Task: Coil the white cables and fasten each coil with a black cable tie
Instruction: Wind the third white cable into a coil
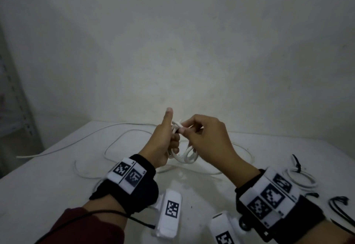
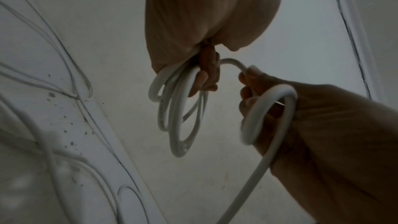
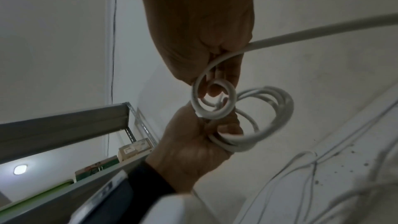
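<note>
Fingers (image 2: 202,81) of the left hand (image 1: 161,147) clench the cable coil (image 1: 187,156); right hand (image 1: 207,138) pinches its strand.

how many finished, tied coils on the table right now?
1: a tied coil lies on the table at the right edge, beside the right hand's wrist. The coil in hand is untied. More may be out of view.

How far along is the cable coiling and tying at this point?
Done: one tied coil lies at the table's right side, a black tie around it. In hand: the left hand grips a bundle of white loops while the right hand feeds in another loop; no tie on it yet. Left: loose white cable trails across the table, and spare black ties wait at the right.
</note>
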